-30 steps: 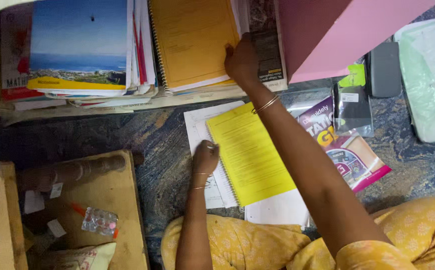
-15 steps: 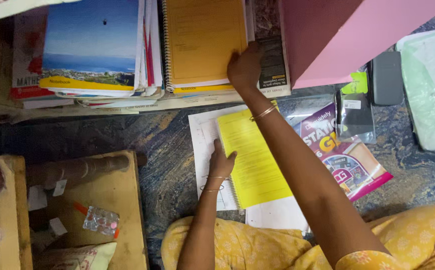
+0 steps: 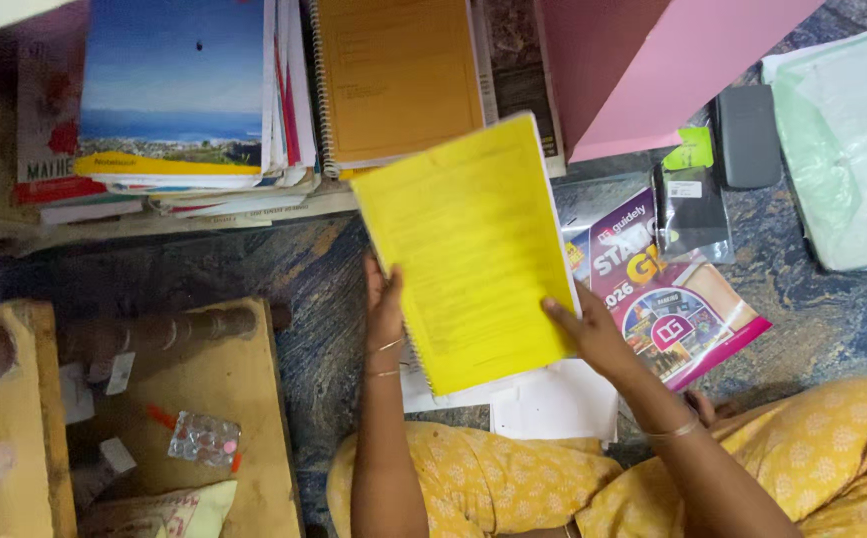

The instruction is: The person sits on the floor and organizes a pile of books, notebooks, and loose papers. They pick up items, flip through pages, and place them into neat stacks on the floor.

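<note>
Person's lap: yellow patterned cloth fills the bottom edge, so the person sits on the floor and all things lie within arm's reach.
Left hand: it is closed on the spiral edge of the yellow notebook, the palm along the binding, which steadies the bound side.
Right hand: the fingers are clamped on the lower right edge of the same notebook, the thumb on the cover; two hands on opposite edges keep the soft cover flat.
Yellow notebook: it is lifted off the floor and tilted, with the cover facing the camera, between the two hands.
White papers: loose sheets lie on the floor just under the notebook, near the lap.
Wooden board: at the left, it carries a small blister pack of pills and a turned wooden piece.
Magazine: a purple one lies flat on the stone floor, partly under the notebook.
Small dark pouch: it lies on the upper edge of the magazine.
Book stack: farther away, notebooks are piled flat, one with a sea picture on top.
Orange spiral book: it lies beside that stack, partly hidden behind the yellow notebook's top corner.
Pink board: it stands at an angle at the far right.
</note>
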